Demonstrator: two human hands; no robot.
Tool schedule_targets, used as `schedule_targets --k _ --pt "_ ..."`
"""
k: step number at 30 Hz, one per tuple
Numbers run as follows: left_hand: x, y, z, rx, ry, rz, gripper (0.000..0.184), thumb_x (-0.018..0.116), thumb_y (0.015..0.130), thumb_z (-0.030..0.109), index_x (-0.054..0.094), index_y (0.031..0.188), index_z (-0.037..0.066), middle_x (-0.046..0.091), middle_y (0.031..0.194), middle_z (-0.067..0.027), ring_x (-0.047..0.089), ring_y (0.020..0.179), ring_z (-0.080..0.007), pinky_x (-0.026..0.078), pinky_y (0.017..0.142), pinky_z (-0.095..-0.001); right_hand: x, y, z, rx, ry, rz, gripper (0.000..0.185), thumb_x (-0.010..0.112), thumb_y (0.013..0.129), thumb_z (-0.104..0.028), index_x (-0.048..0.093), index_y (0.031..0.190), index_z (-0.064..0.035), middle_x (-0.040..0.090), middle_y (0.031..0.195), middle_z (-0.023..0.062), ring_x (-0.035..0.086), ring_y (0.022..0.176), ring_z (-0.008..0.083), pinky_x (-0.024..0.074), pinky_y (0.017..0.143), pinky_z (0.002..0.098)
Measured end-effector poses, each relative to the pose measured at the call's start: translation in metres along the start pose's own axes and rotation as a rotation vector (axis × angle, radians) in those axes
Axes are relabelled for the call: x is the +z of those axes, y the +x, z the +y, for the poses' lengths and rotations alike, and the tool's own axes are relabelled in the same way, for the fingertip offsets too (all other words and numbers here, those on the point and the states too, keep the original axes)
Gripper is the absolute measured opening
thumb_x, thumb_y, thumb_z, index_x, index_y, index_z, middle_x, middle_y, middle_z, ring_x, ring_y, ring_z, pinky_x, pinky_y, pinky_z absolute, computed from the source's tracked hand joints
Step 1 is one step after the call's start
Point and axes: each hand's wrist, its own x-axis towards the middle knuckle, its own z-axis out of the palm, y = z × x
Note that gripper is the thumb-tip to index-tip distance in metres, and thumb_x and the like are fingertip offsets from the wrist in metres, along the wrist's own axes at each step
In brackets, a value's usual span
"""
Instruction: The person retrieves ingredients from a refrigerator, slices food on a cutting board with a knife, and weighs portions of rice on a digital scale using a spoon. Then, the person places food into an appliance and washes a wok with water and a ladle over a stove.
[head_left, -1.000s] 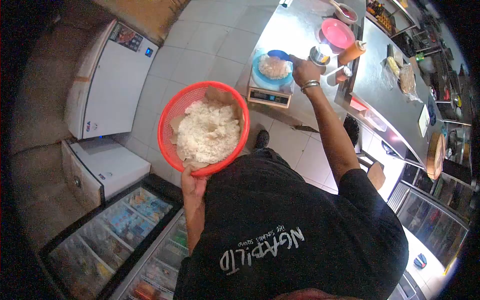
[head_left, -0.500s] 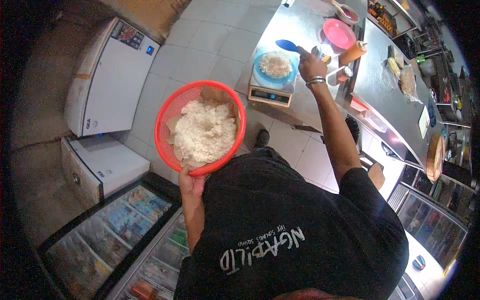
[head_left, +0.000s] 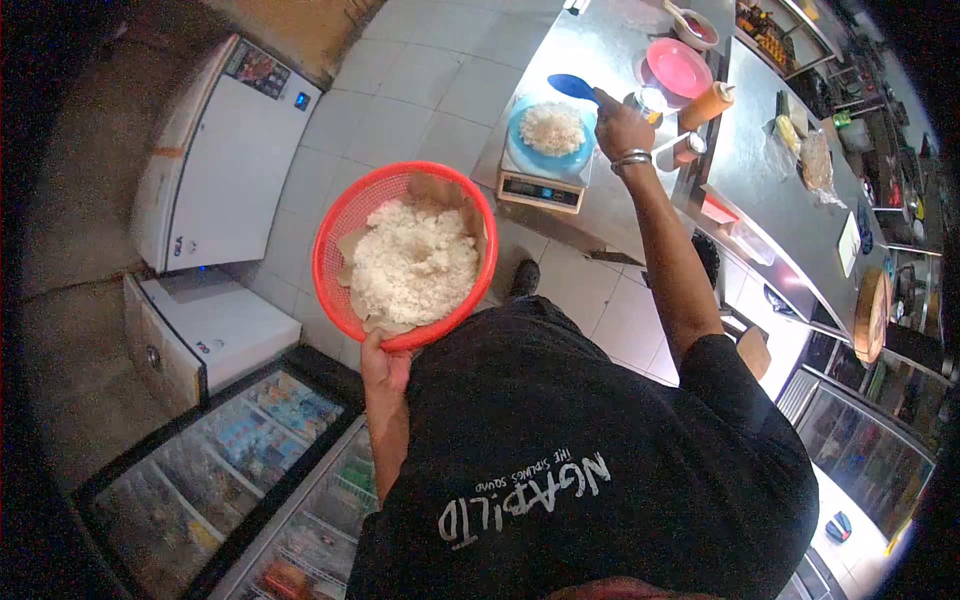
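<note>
Rice [head_left: 552, 128] on the Scale [head_left: 541, 192], Spoon [head_left: 571, 87] Alongside

On a blue plate [head_left: 576, 147] atop the digital scale, near the edge of a steel counter [head_left: 545, 62]: a white mound of rice. Beside the plate, in the closed grip of the right hand [head_left: 625, 130]: the blue spoon, bowl just past the plate's far edge, too small in view to tell its contents. At the wrist, metal bangles [head_left: 632, 159]. Clasped at the near rim by the left hand [head_left: 385, 368], well apart from the scale: a red mesh basket [head_left: 335, 228], lined with brown paper [head_left: 432, 188] and heaped with a larger load of rice. Farther along the counter, beyond the right hand: a pink bowl [head_left: 679, 68] and an orange squeeze bottle [head_left: 706, 106]. Closer in, a black T-shirt [head_left: 590, 400] with white lettering. Off to the left, across pale floor tiles [head_left: 428, 95], two white appliances [head_left: 235, 160]; in the lower corner, a glass-topped case [head_left: 215, 470] with packages inside.
</note>
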Motion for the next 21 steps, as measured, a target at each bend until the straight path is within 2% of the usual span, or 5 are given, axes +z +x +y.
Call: schedule_targets --k 3,7,9,16,21 --pt "-0.027 0.012 -0.008 0.001 0.025 0.043 0.054 0.046 0.069 0.002 0.042 0.123 -0.001 0.055 0.114 -0.0155 0.057 0.103 -0.032 0.049 0.088 -0.0481 -0.005 -0.015 -0.031 -0.192 0.101 -0.117 0.034 0.046 0.089 -0.027 0.055 0.121 -0.0314 0.063 0.074 0.0161 0.063 0.07 0.0323 0.0499 0.06 0.0455" --pt "-0.017 0.005 -0.003 0.009 0.139 -0.007 0.057 0.046 0.066 -0.007 0.042 0.122 -0.002 0.056 0.109 -0.0139 0.057 0.102 -0.0296 0.05 0.086 -0.0446 -0.011 -0.08 -0.134 -0.537 0.163 -0.611 0.041 0.052 0.082 -0.014 0.056 0.123 -0.0219 0.065 0.079 0.015 0.065 0.075 0.03 0.0507 0.063 0.0459" --pt "-0.007 0.003 -0.005 0.026 0.14 -0.025 0.057 0.046 0.065 -0.008 0.042 0.122 -0.002 0.055 0.107 -0.0128 0.057 0.1 -0.0288 0.051 0.085 -0.0433 0.035 -0.112 -0.158 -0.716 0.331 -0.189 0.039 0.047 0.083 -0.012 0.057 0.12 -0.0166 0.063 0.075 0.0133 0.062 0.065 0.0304 0.0498 0.059 0.0415" --pt "0.0 -0.008 -0.004 0.11 0.147 -0.007 0.055 0.043 0.066 -0.012 0.043 0.121 -0.003 0.055 0.104 -0.0112 0.058 0.096 -0.0258 0.051 0.083 -0.0398 0.018 -0.141 -0.193 -0.691 0.079 -0.857 0.026 0.06 0.074 -0.022 0.068 0.096 -0.0104 0.066 0.086 0.0167 0.066 0.08 0.0308 0.053 0.066 0.0417" --pt "0.006 -0.006 -0.003 0.134 0.18 -0.024 0.053 0.044 0.068 -0.007 0.042 0.121 -0.004 0.055 0.105 -0.014 0.059 0.096 -0.0283 0.051 0.085 -0.0432 0.004 -0.136 -0.19 -0.678 0.067 -1.027 0.022 0.057 0.073 -0.019 0.069 0.088 -0.0069 0.066 0.088 0.0204 0.066 0.084 0.0316 0.0521 0.073 0.0433"
